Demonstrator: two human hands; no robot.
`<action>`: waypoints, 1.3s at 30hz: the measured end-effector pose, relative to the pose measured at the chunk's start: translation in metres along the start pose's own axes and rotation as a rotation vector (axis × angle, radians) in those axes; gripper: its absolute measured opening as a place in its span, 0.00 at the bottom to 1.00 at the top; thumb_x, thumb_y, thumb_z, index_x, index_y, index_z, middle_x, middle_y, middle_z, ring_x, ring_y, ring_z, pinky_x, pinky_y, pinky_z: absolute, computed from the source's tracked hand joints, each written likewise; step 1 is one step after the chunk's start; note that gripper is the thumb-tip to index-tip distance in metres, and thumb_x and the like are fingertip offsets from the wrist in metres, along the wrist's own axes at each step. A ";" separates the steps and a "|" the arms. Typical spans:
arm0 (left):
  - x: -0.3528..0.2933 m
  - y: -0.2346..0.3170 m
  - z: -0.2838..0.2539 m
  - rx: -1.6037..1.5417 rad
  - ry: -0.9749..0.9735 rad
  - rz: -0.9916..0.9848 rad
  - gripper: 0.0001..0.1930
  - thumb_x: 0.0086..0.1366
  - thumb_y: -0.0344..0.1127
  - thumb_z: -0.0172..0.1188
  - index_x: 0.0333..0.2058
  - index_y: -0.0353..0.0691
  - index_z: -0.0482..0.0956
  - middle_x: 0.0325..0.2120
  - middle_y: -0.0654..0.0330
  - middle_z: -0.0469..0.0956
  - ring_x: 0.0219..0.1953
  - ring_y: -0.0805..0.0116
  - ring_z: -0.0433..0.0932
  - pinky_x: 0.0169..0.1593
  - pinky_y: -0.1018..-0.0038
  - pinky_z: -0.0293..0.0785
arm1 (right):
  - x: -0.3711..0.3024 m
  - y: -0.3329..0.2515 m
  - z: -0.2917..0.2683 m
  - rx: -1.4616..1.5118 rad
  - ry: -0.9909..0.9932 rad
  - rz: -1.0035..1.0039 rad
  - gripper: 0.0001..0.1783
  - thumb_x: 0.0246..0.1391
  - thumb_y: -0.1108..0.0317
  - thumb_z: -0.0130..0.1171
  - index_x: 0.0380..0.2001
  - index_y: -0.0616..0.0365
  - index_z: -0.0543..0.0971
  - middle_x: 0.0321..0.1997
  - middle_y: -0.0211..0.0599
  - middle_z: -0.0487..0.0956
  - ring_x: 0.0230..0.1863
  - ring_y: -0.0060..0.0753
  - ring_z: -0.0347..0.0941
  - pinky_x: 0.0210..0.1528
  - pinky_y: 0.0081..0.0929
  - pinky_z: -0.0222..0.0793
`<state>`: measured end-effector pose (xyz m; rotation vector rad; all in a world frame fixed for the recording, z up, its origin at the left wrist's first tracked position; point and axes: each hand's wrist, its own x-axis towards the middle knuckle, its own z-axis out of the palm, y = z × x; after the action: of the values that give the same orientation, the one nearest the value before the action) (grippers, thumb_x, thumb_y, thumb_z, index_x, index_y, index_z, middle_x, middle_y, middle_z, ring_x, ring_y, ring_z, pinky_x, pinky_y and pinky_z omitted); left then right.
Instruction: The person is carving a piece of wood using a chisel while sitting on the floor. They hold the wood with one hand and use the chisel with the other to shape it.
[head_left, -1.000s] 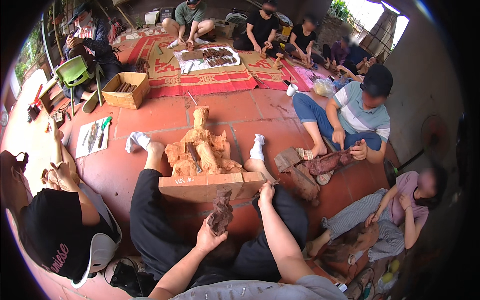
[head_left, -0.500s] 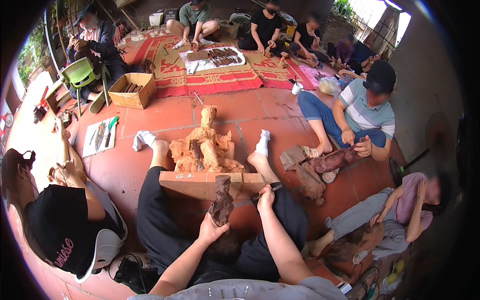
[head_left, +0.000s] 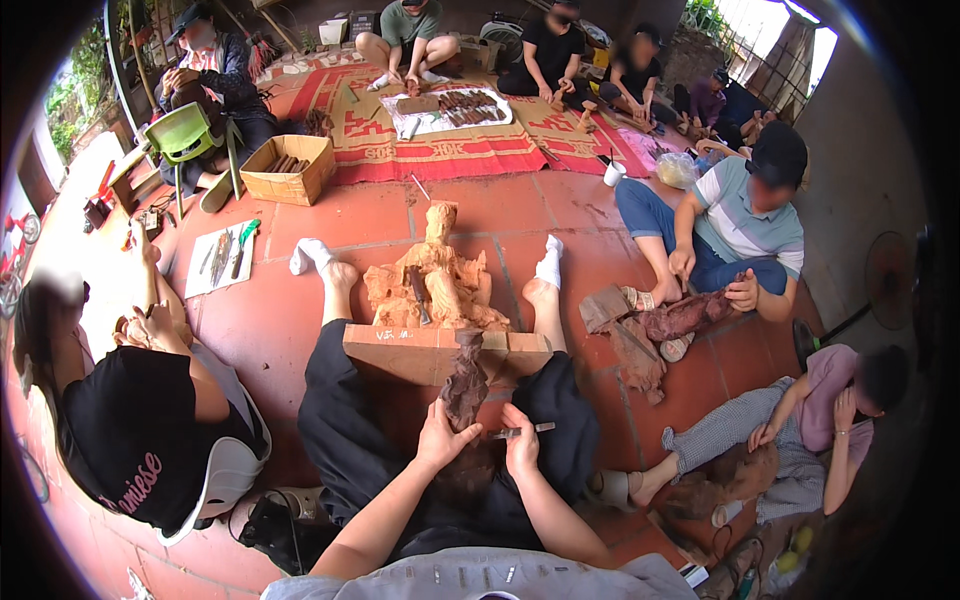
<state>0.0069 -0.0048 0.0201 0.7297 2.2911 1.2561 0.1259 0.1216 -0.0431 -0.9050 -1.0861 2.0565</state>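
Red tiles fill the middle of the frame, a mat lying at upper centre. Lower left, a black shirt bears pink lettering. At centre, a pale carving sits on a block with white handwriting. Dark figure, lower centre, partly hides the block; the left hand grips it, the right hand grasping a slim tool beside it.

The bare left forearm slants toward one o'clock, its bare left hand curled in a firm grip. The bare right forearm slants toward eleven; the bare right hand, fingers bent in a grip, sits near, at the left's three o'clock.
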 end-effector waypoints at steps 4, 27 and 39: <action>-0.002 -0.011 -0.006 -0.038 0.023 0.027 0.49 0.47 0.54 0.72 0.63 0.42 0.56 0.56 0.43 0.66 0.56 0.44 0.70 0.56 0.59 0.71 | -0.012 -0.017 -0.005 0.000 -0.090 0.104 0.30 0.66 0.49 0.37 0.54 0.66 0.72 0.45 0.38 0.75 0.43 0.28 0.71 0.41 0.26 0.69; 0.007 -0.020 0.003 -0.123 -0.128 -0.074 0.50 0.50 0.58 0.68 0.65 0.42 0.53 0.56 0.43 0.66 0.58 0.46 0.69 0.58 0.60 0.68 | 0.088 -0.166 0.130 -1.134 -0.700 -0.872 0.08 0.52 0.74 0.62 0.24 0.60 0.73 0.31 0.34 0.79 0.32 0.31 0.76 0.33 0.27 0.72; 0.006 -0.026 0.007 -0.139 -0.063 -0.049 0.50 0.49 0.56 0.69 0.64 0.39 0.54 0.54 0.41 0.67 0.56 0.46 0.70 0.58 0.60 0.68 | 0.101 -0.186 0.180 -1.573 -1.022 -0.451 0.09 0.51 0.66 0.60 0.25 0.60 0.75 0.26 0.41 0.75 0.32 0.42 0.73 0.35 0.37 0.68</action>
<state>0.0002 -0.0087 -0.0058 0.6514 2.1344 1.3350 -0.0356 0.2089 0.1655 0.0364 -3.1879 0.8521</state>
